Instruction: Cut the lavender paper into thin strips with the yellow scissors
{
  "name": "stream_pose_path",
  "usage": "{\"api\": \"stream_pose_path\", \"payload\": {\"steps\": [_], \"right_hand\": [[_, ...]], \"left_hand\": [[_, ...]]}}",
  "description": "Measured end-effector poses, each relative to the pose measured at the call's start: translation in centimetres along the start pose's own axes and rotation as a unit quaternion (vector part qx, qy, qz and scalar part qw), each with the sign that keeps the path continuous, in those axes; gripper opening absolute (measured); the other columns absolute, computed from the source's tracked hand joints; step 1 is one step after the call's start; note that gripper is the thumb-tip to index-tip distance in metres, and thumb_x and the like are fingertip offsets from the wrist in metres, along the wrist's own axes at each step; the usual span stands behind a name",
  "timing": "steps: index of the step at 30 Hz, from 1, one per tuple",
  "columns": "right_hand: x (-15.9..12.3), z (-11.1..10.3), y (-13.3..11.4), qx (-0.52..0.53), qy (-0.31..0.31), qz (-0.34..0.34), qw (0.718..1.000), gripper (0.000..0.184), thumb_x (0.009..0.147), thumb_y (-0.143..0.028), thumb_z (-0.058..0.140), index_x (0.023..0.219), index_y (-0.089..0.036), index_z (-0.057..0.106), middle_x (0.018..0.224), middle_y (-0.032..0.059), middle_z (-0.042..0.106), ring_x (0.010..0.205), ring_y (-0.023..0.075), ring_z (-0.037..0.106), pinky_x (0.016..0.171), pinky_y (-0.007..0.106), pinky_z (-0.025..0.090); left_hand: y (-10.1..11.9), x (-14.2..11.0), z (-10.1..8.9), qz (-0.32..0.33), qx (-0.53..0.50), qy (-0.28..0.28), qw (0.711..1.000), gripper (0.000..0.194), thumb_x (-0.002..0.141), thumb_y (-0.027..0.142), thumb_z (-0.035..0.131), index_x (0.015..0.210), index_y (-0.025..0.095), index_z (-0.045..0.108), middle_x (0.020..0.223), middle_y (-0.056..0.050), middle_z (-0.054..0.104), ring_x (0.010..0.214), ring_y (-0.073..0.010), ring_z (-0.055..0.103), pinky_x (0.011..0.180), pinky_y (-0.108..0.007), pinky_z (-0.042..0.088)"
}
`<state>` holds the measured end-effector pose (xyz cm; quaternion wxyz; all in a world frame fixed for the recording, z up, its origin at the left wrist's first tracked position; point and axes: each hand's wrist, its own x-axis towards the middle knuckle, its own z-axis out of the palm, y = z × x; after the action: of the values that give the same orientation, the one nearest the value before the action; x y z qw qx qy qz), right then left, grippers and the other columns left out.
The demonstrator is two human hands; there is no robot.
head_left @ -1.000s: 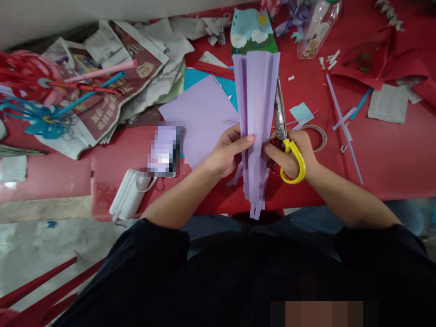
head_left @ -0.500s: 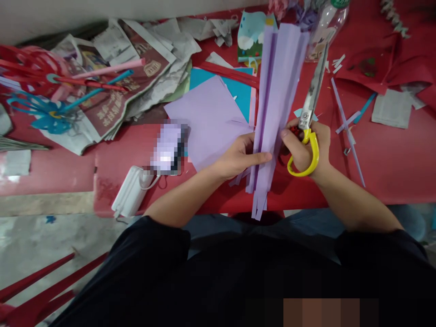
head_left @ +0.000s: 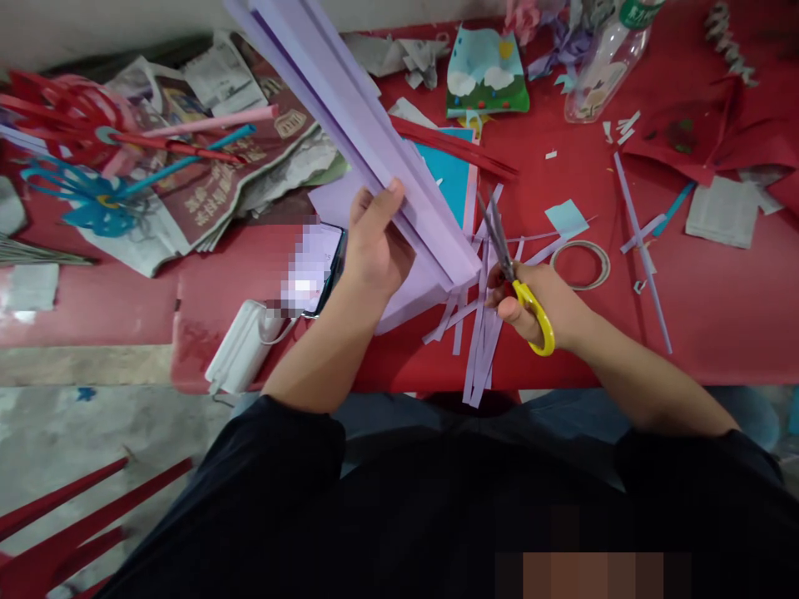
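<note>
My left hand (head_left: 378, 245) grips a folded sheet of purple paper (head_left: 368, 125), which slants from the upper left down toward my right hand. Yellow-handled scissors (head_left: 530, 312) are in my right hand (head_left: 537, 304), with the blades pointing up and away, close to the paper's lower end. Cut purple strips (head_left: 480, 349) lie below that end, some hanging over the table's front edge. A flat purple sheet (head_left: 412, 299) rests on the table partly under my left hand and the folded paper.
A tape roll (head_left: 580, 264) and a light-blue paper square (head_left: 567, 218) lie to the right. Left are a phone (head_left: 318, 266), a white power bank (head_left: 240, 345), newspapers (head_left: 205, 200) and paper pinwheels (head_left: 100, 200). A plastic bottle (head_left: 608, 66) stands at the back.
The folded purple paper has swung from nearly upright to a leftward slant, and my left hand has moved up with it. My right hand has shifted left and down with the scissors, uncovering the tape roll.
</note>
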<state>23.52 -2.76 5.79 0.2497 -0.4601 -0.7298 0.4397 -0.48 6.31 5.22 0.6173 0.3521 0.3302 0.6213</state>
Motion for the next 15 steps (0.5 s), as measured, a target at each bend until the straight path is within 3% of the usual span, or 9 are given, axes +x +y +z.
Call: {"api": "stream_pose_path", "payload": {"steps": [3,6,11,15], "right_hand": [[0.2,-0.4,-0.9,-0.025,-0.043,0.002,0.999,0.090,0.088,-0.105,0.032,0.096,-0.020,0.062,0.069,0.0051,0.067,0.063,0.0208,0.064,0.063,0.035,0.041],[0.1,-0.6,-1.3,0.002,-0.076,0.005,0.997,0.091,0.090,-0.103,0.035,0.100,-0.018,0.065,0.066,0.0021,0.064,0.058,0.0180,0.059,0.061,0.034,0.040],[-0.4,-0.3,-0.9,0.055,-0.091,-0.016,0.994,0.090,0.087,-0.104,0.040,0.103,-0.020,0.070,0.073,0.0030,0.069,0.065,0.0196,0.066,0.061,0.032,0.044],[-0.5,-0.2,-0.8,0.081,-0.084,-0.027,0.993,0.093,0.087,-0.104,0.041,0.107,-0.018,0.070,0.079,0.0052,0.072,0.068,0.0201,0.068,0.064,0.032,0.049]], "left_hand": [[0.9,0.6,0.0,0.008,0.013,0.020,1.000,0.025,0.101,0.049,0.072,0.105,0.024,0.070,0.114,0.000,0.079,0.133,-0.0224,0.068,0.127,-0.043,0.051],[1.3,1.0,0.0,0.017,0.035,0.037,0.999,0.027,0.104,0.055,0.064,0.106,0.027,0.067,0.118,0.002,0.079,0.145,-0.0248,0.059,0.130,-0.047,0.049],[1.0,1.2,-0.4,0.027,-0.039,0.008,0.999,0.017,0.099,0.042,0.072,0.100,0.027,0.064,0.105,0.008,0.080,0.134,-0.0198,0.062,0.134,-0.042,0.045],[1.0,1.5,-0.4,0.021,-0.041,0.014,0.999,0.013,0.109,0.037,0.057,0.103,0.026,0.061,0.100,0.009,0.078,0.134,-0.0161,0.060,0.138,-0.041,0.039]]}}
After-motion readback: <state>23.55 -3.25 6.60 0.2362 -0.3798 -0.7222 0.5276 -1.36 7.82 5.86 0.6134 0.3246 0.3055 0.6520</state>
